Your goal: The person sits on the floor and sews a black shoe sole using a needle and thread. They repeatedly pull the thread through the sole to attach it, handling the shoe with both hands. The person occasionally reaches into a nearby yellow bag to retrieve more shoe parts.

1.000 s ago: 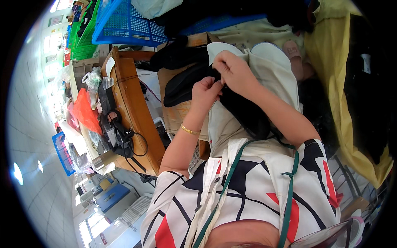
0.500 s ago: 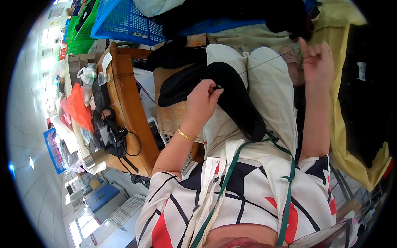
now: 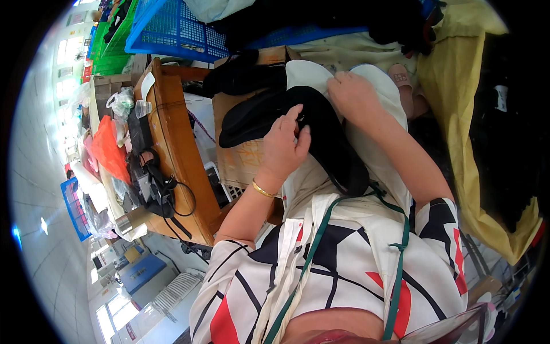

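Note:
A long, curved black piece of cloth (image 3: 335,146) lies across my lap, over the cream apron (image 3: 372,140). My left hand (image 3: 283,140) rests on its left edge, thumb and fingers apart, a tiny pale spot showing on the cloth by the fingertips. Above and to the right of the piece, my right hand (image 3: 354,98) is over the far end of my lap with its fingers curled together. Whatever those fingers hold is hidden. No thread can be made out between the hands.
More black pieces (image 3: 246,117) lie on a cardboard box (image 3: 243,163) left of my lap. A wooden table (image 3: 177,166) with cables and bags stands further left. Blue baskets (image 3: 172,31) are at the far side, and yellow cloth (image 3: 464,114) hangs at the right.
My right hand has come down and left, from far right to over my lap. The dark thread stretched between the hands is no longer visible. My left hand's pinch has opened.

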Demonstrator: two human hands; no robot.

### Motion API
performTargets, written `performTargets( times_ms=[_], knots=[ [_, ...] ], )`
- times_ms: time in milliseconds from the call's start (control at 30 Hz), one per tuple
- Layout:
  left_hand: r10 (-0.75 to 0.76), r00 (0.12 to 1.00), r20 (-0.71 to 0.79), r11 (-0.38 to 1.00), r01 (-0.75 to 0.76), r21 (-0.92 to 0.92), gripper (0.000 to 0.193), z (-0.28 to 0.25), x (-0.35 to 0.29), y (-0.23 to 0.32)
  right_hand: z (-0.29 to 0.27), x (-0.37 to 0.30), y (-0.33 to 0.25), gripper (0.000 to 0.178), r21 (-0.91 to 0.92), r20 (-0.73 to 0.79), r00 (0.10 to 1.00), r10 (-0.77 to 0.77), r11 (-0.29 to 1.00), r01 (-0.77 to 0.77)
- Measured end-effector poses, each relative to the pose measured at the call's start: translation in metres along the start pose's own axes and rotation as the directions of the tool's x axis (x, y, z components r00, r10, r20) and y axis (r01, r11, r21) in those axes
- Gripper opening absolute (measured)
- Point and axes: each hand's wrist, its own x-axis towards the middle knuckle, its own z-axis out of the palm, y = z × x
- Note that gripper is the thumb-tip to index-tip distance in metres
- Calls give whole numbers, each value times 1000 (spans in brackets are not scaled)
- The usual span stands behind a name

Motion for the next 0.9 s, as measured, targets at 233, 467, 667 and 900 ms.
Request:
performTargets(
  times_ms=[233, 467, 667, 900],
  knots=[
    [-153, 988, -35, 986, 151, -72, 49, 9, 5, 13, -1, 28, -52, 24, 969, 214, 827, 519, -9, -246],
    [-51, 996, -73, 994, 44, -103, 40, 23, 0, -9, -32, 6, -85, 25, 855, 475, 776, 414, -427, -296],
    [55, 997, -46, 998, -54, 30, 43, 21, 11, 8, -55, -7, -97, 18, 963, 259, 796, 547, -89, -253],
    [398, 909, -126, 911, -376, 168, 41, 1, 49, 10, -80, -2, -107, 23, 984, 52, 937, 344, 142, -106]
  ],
)
